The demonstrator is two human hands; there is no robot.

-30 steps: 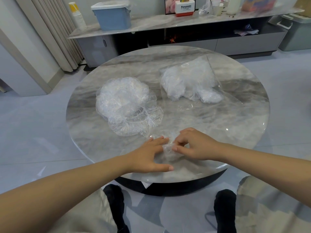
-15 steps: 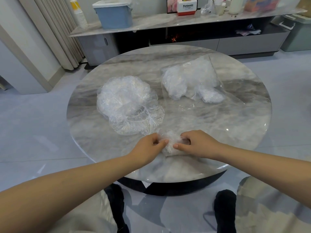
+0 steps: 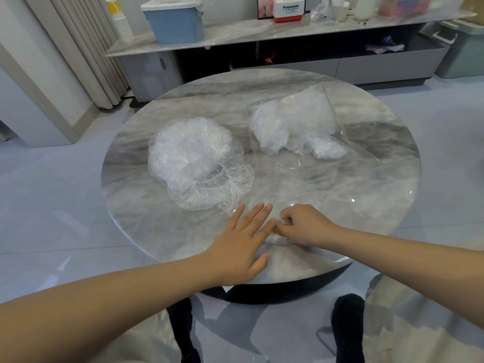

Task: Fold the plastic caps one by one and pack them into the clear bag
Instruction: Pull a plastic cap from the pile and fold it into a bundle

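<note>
A loose pile of clear plastic caps [image 3: 197, 163] lies on the left half of the round marble table [image 3: 366, 195]. At the back right lies the clear bag [image 3: 296, 127], holding several folded caps. One crumpled cap [image 3: 281, 230] sits near the table's front edge. My right hand [image 3: 301, 224] pinches it with curled fingers. My left hand [image 3: 243, 239] lies flat beside it, fingers straight and spread, its fingertips touching the cap's left edge. Much of the cap is hidden under both hands.
The bag's open, flat mouth end [image 3: 314, 184] stretches toward me across the table's middle. Behind the table stands a low cabinet [image 3: 288, 30] with a blue box [image 3: 175, 19] and small items. My knees and black socks show below the table edge.
My left hand has let go of the cap and spread flat on the table. My right hand has stayed on the cap, bunching it smaller.
</note>
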